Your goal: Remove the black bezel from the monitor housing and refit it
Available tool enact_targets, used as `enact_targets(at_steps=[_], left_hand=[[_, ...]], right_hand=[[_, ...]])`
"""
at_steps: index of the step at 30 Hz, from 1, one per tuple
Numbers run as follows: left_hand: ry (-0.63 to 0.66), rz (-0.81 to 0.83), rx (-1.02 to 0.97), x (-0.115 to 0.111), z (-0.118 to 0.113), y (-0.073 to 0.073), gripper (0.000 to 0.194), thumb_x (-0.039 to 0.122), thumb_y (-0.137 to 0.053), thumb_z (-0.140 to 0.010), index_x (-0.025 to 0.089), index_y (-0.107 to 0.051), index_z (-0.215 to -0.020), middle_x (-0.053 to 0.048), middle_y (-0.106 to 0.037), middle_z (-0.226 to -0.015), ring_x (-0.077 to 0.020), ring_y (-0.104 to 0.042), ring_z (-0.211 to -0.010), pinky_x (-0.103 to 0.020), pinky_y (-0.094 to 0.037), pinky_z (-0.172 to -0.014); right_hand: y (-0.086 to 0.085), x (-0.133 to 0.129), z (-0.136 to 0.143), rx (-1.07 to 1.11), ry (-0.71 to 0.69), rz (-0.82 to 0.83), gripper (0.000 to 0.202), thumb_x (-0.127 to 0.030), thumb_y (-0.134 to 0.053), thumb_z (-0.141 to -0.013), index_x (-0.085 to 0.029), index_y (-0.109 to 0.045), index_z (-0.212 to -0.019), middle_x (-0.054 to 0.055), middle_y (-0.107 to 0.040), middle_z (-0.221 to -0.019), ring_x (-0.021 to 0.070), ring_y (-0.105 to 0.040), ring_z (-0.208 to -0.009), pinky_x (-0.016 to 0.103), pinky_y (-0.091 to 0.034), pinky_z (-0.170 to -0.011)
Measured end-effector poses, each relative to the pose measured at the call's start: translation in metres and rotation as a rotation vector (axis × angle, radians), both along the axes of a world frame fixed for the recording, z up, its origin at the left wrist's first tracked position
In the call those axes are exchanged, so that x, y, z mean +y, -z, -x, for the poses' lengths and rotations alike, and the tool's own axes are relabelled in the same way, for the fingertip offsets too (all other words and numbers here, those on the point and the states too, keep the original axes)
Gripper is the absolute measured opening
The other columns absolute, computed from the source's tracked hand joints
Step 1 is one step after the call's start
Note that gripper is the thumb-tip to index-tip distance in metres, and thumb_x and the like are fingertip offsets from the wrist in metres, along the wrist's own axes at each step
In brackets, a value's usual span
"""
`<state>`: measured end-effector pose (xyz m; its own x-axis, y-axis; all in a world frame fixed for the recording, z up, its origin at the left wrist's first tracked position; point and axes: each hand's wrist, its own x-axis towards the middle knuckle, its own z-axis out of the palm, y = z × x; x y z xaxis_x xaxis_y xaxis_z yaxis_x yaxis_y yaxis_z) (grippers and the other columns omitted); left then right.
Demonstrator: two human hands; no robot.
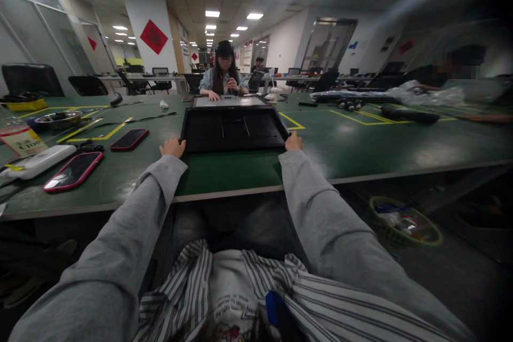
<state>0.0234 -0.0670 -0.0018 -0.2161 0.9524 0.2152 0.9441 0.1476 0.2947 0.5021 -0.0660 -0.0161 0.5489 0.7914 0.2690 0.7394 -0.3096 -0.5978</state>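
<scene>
A black rectangular panel with a raised rim, like a monitor's back cover (256,136), lies on the green table (224,173). My left hand (173,147) is closed on its left edge near the front corner. On the opposite side, my right hand (294,141) grips the right edge near the front corner. Just beyond the panel's far edge lies a grey flat panel (230,101), with another person's hands at it.
Two red-cased phones (74,172) (129,139), a white power strip (42,162), a bottle (20,136) and a metal bowl (58,119) are at the left. A black tool (409,114) and plastic wrap (428,94) lie at the right. A basket (404,222) stands below the table.
</scene>
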Motion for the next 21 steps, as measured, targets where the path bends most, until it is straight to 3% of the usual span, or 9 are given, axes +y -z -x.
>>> enact_targets(at_steps=[4,10,21], left_hand=[[0.001,-0.052,0.058,-0.001,-0.001,0.001,0.053,0.047,-0.035,-0.098,0.018,-0.066,-0.129,-0.020,-0.059,-0.141,-0.0379,-0.047,-0.133,-0.061,-0.035,-0.108],[-0.007,-0.141,0.092,-0.003,0.000,0.006,0.050,0.047,-0.037,-0.097,0.020,-0.071,-0.122,-0.019,-0.059,-0.140,-0.0390,-0.041,-0.135,-0.063,-0.035,-0.106],[-0.018,-0.243,0.052,-0.013,-0.007,-0.003,0.046,0.045,-0.038,-0.098,0.022,-0.072,-0.121,-0.017,-0.057,-0.139,-0.0382,-0.037,-0.136,-0.063,-0.032,-0.107]], right_hand=[[0.002,0.001,-0.002,0.016,0.002,-0.035,0.046,-0.013,-0.038,-0.091,-0.017,-0.054,-0.134,0.019,-0.063,-0.127,0.0316,-0.054,-0.123,0.053,-0.040,-0.106],[0.005,0.003,-0.003,-0.002,0.018,-0.035,0.048,-0.014,-0.041,-0.093,-0.015,-0.054,-0.139,0.019,-0.063,-0.127,0.0295,-0.056,-0.122,0.046,-0.042,-0.105],[0.001,0.000,0.001,-0.020,0.028,-0.102,0.048,-0.010,-0.040,-0.094,-0.018,-0.053,-0.139,0.015,-0.064,-0.124,0.0254,-0.054,-0.124,0.042,-0.041,-0.105]])
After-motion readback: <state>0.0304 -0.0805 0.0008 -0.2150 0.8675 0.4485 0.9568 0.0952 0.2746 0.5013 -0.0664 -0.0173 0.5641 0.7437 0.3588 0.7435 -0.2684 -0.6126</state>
